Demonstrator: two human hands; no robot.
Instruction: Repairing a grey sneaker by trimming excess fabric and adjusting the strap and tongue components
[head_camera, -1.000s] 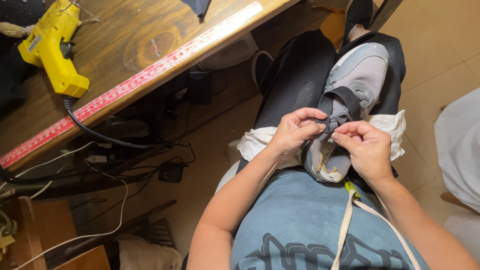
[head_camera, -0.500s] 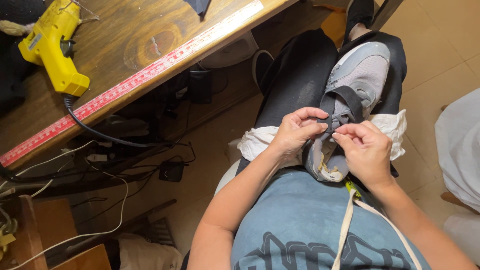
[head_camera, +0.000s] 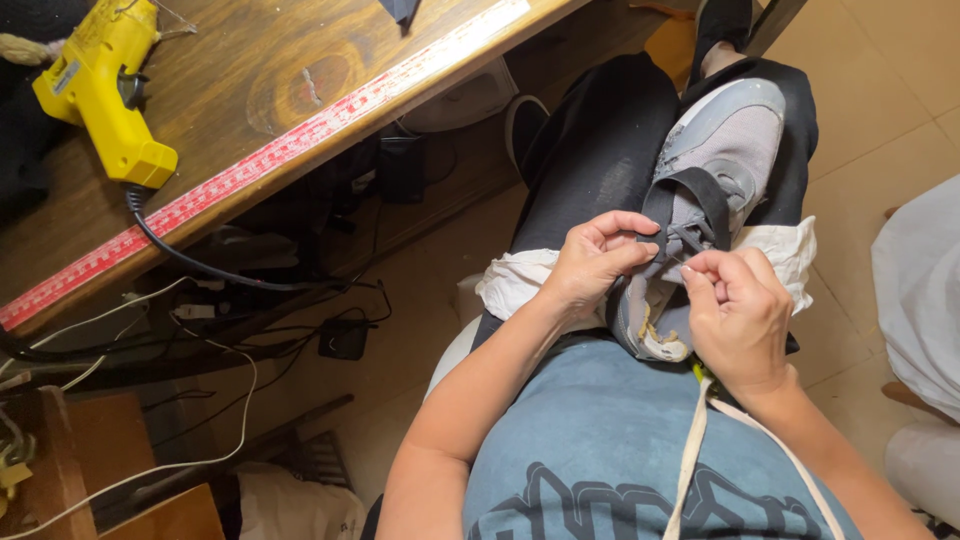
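A grey shoe upper (head_camera: 725, 150) with a black strap lies on my lap over a white cloth (head_camera: 790, 250). My left hand (head_camera: 595, 262) pinches the strap and lace area at the shoe's near end. Close beside it, my right hand (head_camera: 738, 312) has its fingers closed on the same spot; what it pinches is too small to make out. Both hands touch the shoe. My legs are in black trousers.
A wooden workbench (head_camera: 250, 90) runs along the upper left, with a red measuring tape (head_camera: 260, 160) along its edge and a yellow glue gun (head_camera: 95, 85) on top. Cables (head_camera: 200, 330) hang beneath it. White fabric (head_camera: 920, 290) sits at the right on the tiled floor.
Both hands stay at the near end of the shoe with only small finger movements. The shoe has not shifted.
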